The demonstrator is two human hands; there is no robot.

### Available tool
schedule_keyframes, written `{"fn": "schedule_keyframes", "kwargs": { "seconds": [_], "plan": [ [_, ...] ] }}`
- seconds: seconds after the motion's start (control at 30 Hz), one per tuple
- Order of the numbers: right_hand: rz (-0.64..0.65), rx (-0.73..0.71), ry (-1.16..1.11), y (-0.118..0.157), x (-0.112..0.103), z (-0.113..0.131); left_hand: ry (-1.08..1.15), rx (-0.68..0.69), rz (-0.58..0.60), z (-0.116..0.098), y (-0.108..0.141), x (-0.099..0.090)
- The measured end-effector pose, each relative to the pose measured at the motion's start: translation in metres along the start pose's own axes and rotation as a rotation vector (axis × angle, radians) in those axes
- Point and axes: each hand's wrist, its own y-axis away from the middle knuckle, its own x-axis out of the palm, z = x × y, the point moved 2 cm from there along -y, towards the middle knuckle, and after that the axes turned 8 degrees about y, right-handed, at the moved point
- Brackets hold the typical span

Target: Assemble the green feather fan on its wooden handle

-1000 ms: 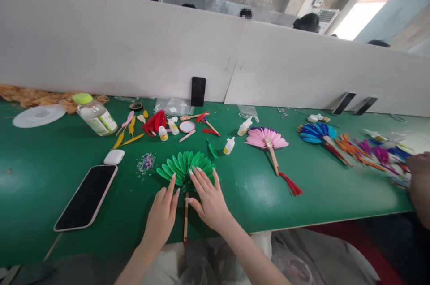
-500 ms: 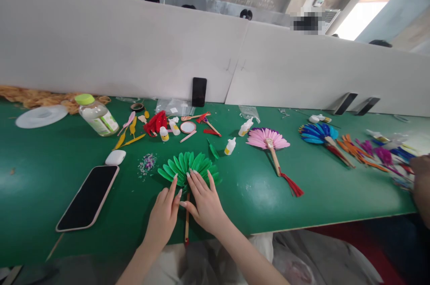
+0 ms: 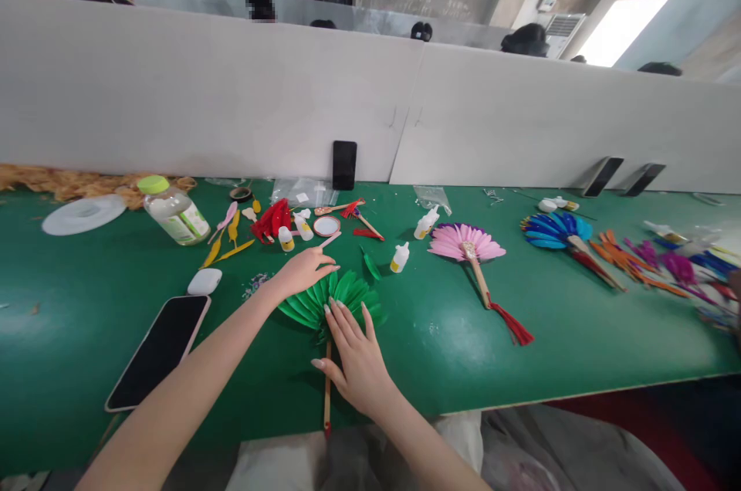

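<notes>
A green feather fan lies on the green table, its wooden handle pointing toward me. My right hand rests with spread fingers on the base of the feathers. Over the fan's upper left edge reaches my left hand, near a pink stick; its fingers are partly extended, with nothing visible held in them. A loose green feather and a glue bottle lie and stand just beyond the fan. The purple beads are partly hidden by my left arm.
A pink fan and a blue fan lie to the right. At left are a phone, a white case and a jar. Red feathers and small bottles lie ahead. A white partition stands behind.
My left hand has lifted off the fan's base and moved forward over the feathers toward the pink stick. My right hand stays on the fan. The view has shifted slightly.
</notes>
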Motion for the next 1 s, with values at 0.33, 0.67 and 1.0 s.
{"fn": "schedule_keyframes", "kwargs": {
  "seconds": [0.33, 0.67, 1.0],
  "plan": [
    [0.015, -0.003, -0.015, 0.002, 0.005, -0.001, 0.095, 0.063, 0.083, 0.004, -0.015, 0.015],
    [0.053, 0.002, -0.017, 0.002, 0.006, -0.001, 0.109, 0.078, 0.066, -0.001, -0.019, 0.02],
    [0.032, -0.008, -0.02, 0.001, 0.007, -0.001, 0.148, 0.077, 0.028, 0.0, -0.022, 0.018]
  ]
}}
